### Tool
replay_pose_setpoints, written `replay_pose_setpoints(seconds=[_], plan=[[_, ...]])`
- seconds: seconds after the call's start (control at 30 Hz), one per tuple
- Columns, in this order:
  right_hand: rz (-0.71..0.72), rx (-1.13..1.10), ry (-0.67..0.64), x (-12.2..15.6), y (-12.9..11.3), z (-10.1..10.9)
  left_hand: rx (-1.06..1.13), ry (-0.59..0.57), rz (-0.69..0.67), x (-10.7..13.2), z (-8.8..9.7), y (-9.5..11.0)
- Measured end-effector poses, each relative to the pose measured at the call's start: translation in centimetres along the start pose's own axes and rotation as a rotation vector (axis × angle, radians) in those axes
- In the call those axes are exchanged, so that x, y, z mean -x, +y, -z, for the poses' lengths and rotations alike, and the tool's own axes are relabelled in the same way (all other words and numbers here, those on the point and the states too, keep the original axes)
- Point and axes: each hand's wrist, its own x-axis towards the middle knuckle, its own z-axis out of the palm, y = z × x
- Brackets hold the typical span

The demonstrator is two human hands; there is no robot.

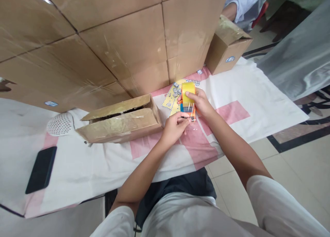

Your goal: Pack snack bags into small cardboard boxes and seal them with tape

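Observation:
A tape dispenser (189,94) with a yellow roll and orange and blue parts is gripped in my right hand (201,101), held above the cloth. At the dispenser's lower end, my left hand (176,126) pinches the loose end of clear tape (192,110), thumb against fingers. A long cardboard box (126,127) with its top flaps slightly apart lies to the left of my left hand. Under and behind the dispenser are yellow printed sheets (168,99).
Stacked cardboard boxes (134,44) form a wall at the back. A white perforated object (60,124) and a black phone (41,170) lie at the left. At the back right, another person's hand (230,12) is by a smaller carton (227,48). The white and pink cloth (268,96) covers the table.

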Motion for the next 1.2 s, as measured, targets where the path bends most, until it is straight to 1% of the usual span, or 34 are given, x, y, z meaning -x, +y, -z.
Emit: replay_pose_setpoints(seconds=[0.17, 0.27, 0.43, 0.57, 0.7, 0.8, 0.97, 1.2], plan=[[-0.024, -0.034, 0.079, -0.3, 0.0, 0.3, -0.009, -0.024, 0.005, 0.3, -0.2, -0.1], [-0.011, -0.032, 0.1, -0.2, -0.1, 0.4, -0.017, -0.041, 0.004, 0.6, -0.6, -0.5], [0.022, 0.048, 0.129, 0.2, -0.6, 0.0, -0.059, -0.033, -0.011, 1.2, -1.2, -0.9], [0.026, 0.09, 0.143, 0.4, -0.9, 0.0, -0.092, -0.036, -0.005, 1.5, -1.5, -0.6], [0.026, 0.041, 0.244, 0.0, -0.2, 0.3, -0.141, -0.018, -0.019, 1.8, -1.8, -0.3], [0.053, -0.018, 0.309, -0.5, 0.3, 0.7, -0.18, -0.01, -0.02, 2.0, -2.1, -0.5], [0.09, -0.069, 0.327, -1.0, -0.2, 1.7, -0.222, -0.047, -0.025, 2.3, -2.5, -1.5], [0.107, 0.013, 0.352, -0.5, -0.6, 2.1, -0.206, -0.046, -0.018, 2.0, -2.3, -2.1]])
